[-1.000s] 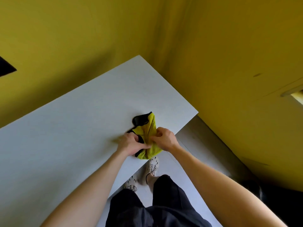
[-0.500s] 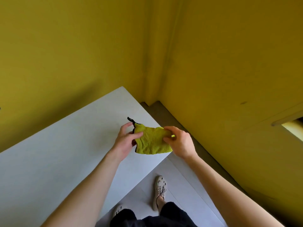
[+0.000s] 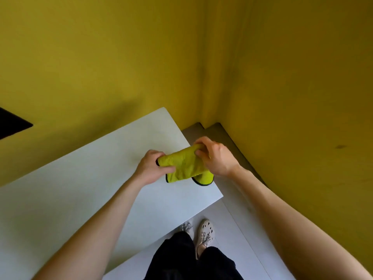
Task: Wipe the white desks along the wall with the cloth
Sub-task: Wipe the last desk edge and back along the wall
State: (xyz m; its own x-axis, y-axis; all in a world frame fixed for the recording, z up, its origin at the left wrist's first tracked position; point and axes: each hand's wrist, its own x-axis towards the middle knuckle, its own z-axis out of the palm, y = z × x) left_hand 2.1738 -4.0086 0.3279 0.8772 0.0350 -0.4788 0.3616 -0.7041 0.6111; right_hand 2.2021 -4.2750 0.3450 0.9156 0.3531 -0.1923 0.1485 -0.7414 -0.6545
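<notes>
A yellow-green cloth (image 3: 184, 165) with a black edge is folded over and held just above the right end of the white desk (image 3: 84, 190). My left hand (image 3: 150, 167) grips its left end, thumb underneath. My right hand (image 3: 217, 156) pinches its upper right end with curled fingers. A lower corner of the cloth hangs near the desk's right edge.
Yellow walls (image 3: 121, 57) meet in a corner behind the desk. A grey floor strip (image 3: 228, 223) runs between the desk's right edge and the right wall. My legs and pale shoes (image 3: 205, 233) stand at the desk's front corner. A dark opening (image 3: 10, 124) shows at far left.
The cloth was bunched on the desk, then lifted and spread between both hands. Now it is folded over into a narrower band, still held in both hands.
</notes>
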